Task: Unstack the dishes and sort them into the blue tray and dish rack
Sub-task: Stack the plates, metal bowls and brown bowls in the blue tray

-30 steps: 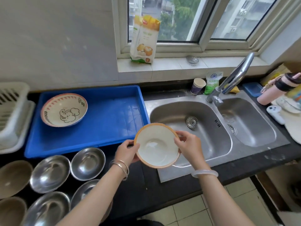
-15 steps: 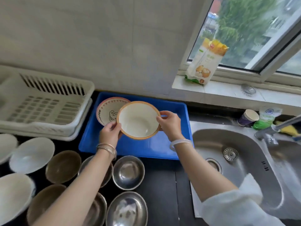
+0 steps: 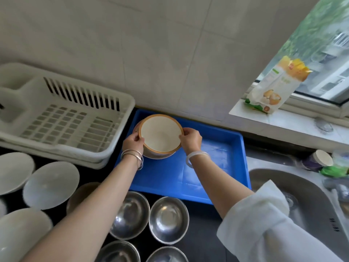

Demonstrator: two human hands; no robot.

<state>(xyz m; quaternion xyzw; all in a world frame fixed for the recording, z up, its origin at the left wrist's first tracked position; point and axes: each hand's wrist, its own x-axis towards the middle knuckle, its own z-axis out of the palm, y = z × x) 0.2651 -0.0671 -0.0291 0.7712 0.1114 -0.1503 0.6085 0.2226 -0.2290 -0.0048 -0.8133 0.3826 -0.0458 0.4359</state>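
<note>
Fingers: left hand (image 3: 132,141) and right hand (image 3: 190,138) each pinch opposite rims of the orange-rimmed bowl (image 3: 160,135), likely for level lowering. Bowl: over a second bowl (image 3: 160,156) in the blue tray (image 3: 217,167), far-left corner, apparently nesting. Dish rack (image 3: 62,120): beside the tray, bare.

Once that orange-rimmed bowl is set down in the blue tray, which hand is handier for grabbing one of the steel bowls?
Probably the left hand. Both hands hold the orange-rimmed bowl over the blue tray, but the steel bowls lie beneath the left forearm, while the right hand would cross over.
</note>
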